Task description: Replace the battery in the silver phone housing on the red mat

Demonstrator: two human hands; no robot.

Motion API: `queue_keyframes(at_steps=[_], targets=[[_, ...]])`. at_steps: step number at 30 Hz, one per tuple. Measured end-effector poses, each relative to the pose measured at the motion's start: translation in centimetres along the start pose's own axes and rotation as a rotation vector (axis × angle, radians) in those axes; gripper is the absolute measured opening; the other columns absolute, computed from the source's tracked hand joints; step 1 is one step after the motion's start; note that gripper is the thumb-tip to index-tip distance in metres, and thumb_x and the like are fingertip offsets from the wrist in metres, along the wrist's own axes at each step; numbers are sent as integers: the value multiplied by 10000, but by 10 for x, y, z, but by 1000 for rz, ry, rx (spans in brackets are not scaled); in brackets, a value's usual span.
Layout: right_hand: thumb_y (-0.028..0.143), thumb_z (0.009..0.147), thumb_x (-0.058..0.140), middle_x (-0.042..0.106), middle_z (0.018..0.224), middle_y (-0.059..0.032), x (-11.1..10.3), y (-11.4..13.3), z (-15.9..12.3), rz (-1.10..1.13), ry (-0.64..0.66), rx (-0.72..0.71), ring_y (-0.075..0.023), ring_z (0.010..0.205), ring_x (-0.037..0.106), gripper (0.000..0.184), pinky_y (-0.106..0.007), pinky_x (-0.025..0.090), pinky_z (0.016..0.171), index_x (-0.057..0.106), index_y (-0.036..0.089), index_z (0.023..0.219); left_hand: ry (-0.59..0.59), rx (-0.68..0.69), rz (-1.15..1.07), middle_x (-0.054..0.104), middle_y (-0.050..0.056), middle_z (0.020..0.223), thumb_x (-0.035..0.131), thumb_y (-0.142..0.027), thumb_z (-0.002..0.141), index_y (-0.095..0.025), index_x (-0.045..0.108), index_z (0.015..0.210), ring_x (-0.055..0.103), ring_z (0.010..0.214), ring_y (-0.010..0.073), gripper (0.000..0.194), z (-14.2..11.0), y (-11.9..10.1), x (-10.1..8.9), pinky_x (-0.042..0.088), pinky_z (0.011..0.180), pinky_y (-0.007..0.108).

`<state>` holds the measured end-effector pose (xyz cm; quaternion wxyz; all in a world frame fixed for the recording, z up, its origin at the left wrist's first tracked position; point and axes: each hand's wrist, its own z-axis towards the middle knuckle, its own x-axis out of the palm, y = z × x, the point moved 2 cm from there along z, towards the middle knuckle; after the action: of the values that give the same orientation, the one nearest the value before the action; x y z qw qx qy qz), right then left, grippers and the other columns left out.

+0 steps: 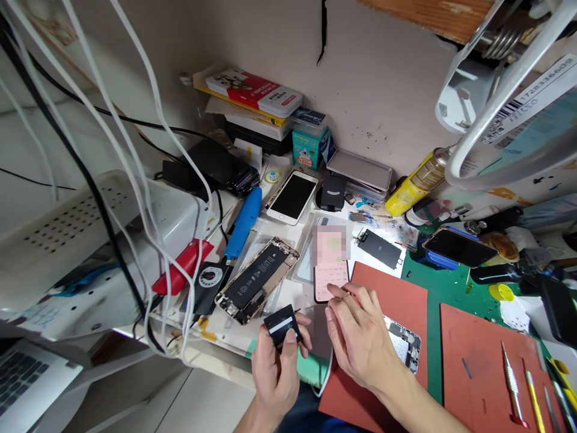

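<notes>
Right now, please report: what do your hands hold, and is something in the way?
Left hand: holds small black block. Right hand: nothing visible held, fingers by lower edge of lit phone. Opened gold phone lies beyond the left hand.

The small part [279,325] you hold is black with a white stripe, your repair mat [387,294] is brick red (the cutting mat [451,288] beside it is green), and the spray can [408,192] is yellow.

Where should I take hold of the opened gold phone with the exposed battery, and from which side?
Pinch the opened gold phone by its long rim, from above with the right hand. The black battery fills the middle, leaving only the narrow rim free, and it lies flat.
</notes>
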<state>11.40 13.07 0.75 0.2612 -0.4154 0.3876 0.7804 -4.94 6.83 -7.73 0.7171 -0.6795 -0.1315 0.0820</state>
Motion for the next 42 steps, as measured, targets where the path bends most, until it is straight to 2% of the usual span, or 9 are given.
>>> queue_keyframes(at_steps=[4, 7, 11, 18, 24, 28, 35, 38, 42], targets=[[110, 1052, 529, 738, 1301, -133, -4, -11, -2, -16, -39, 84, -310, 1116, 573, 133, -459, 470, 887, 622, 186, 1110, 13, 12, -38, 754, 87, 1059, 518, -312, 1105, -211, 577, 1123, 689, 702, 160, 118, 0, -2, 1, 563, 582, 288], [104, 1058, 513, 720, 1355, -134, -5, -19, -2, -51, -17, 115, -316, 1138, 557, 140, -463, 457, 885, 613, 183, 1117, 13, 18, -66, 752, 103, 1103, 520, -314, 1103, -212, 556, 1104, 698, 705, 165, 108, 0, -3, 2, 564, 565, 294], [103, 1057, 511, 731, 1333, -134, -7, -20, -1, -51, 1, 86, -307, 1153, 558, 146, -455, 453, 889, 619, 180, 1117, 3, 18, -51, 752, 108, 1100, 520, -339, 1105, -211, 539, 1092, 698, 699, 168, 130, 1, -3, 2, 560, 544, 287], [106, 1016, 557, 782, 1133, -105, -10, -12, -1, 15, -37, 14, -274, 1029, 587, 133, -423, 459, 848, 658, 193, 1008, 20, 2, -26, 752, 108, 1098, 499, -334, 1112, -209, 557, 1141, 696, 712, 173, 140, 0, -1, 2, 578, 579, 300], [163, 1070, 531, 732, 1370, -126, -6, -12, 10, -46, 65, 5, -311, 1180, 562, 128, -465, 467, 924, 652, 182, 1110, 0, 37, -23, 750, 108, 1129, 520, -311, 1103, -206, 568, 1115, 706, 694, 163, 116, 1, -3, 2, 570, 556, 294], [166, 1081, 519, 707, 1420, -127, -5, -13, 11, -62, 118, 12, -326, 1225, 543, 125, -475, 465, 944, 637, 175, 1119, 8, 25, -27, 760, 93, 1075, 510, -322, 1107, -217, 570, 1111, 707, 699, 173, 121, 2, -4, 3, 571, 567, 305], [108, 1046, 524, 763, 1243, -121, -9, -15, 0, 0, 27, 13, -285, 1082, 582, 140, -433, 459, 865, 640, 186, 1050, -8, -3, -2, 773, 91, 1028, 553, -361, 1083, -216, 575, 1084, 712, 700, 186, 147, 1, -4, 2, 576, 578, 312], [108, 1040, 525, 763, 1216, -126, -10, -15, -1, 6, -2, 11, -282, 1065, 588, 137, -431, 464, 849, 639, 184, 1041, -18, 7, -1, 770, 96, 1073, 553, -367, 1083, -220, 572, 1085, 710, 695, 181, 148, 1, -4, 2, 571, 561, 304], [117, 1043, 523, 754, 1207, -138, -11, -12, 1, 16, -13, 15, -285, 1056, 587, 137, -441, 486, 858, 638, 185, 1070, -7, 25, 4, 767, 88, 1025, 547, -349, 1086, -212, 587, 1099, 698, 670, 171, 143, 2, -4, 2, 568, 563, 298]])
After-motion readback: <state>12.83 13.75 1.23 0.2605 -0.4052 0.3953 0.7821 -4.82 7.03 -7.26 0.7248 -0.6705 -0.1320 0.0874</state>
